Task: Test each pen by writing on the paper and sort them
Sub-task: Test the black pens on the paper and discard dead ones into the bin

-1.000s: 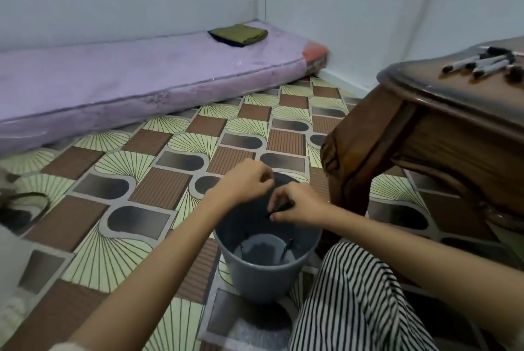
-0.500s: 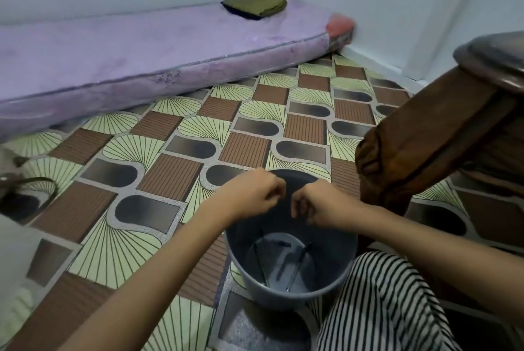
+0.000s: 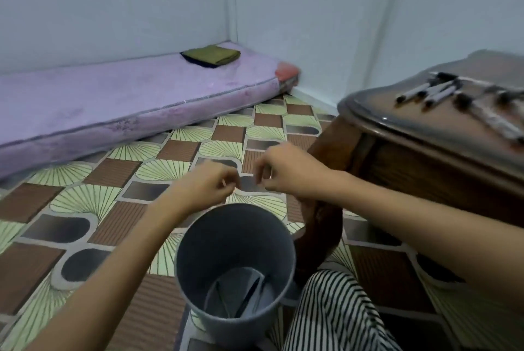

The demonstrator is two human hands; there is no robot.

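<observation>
A grey plastic bin [image 3: 226, 237] stands on the patterned floor between my forearms, with a few dark pens [image 3: 249, 298] lying at its bottom. My left hand [image 3: 208, 185] and my right hand [image 3: 286, 170] hover close together above and beyond the bin's far rim. Both have their fingers curled in, and I see nothing held in either. Several more pens [image 3: 433, 91], white with dark caps, lie on the wooden table [image 3: 397, 135] at the right. No paper is in view.
The table's carved leg [image 3: 317, 226] stands right beside the bin. My striped trouser leg [image 3: 334, 316] is at the bottom right. A purple mattress [image 3: 113, 95] with a folded green cloth [image 3: 211, 55] lies along the far wall.
My right hand held a dark pen over the bin one second ago; it let go and the pen now lies inside. Both hands have risen away from the bin.
</observation>
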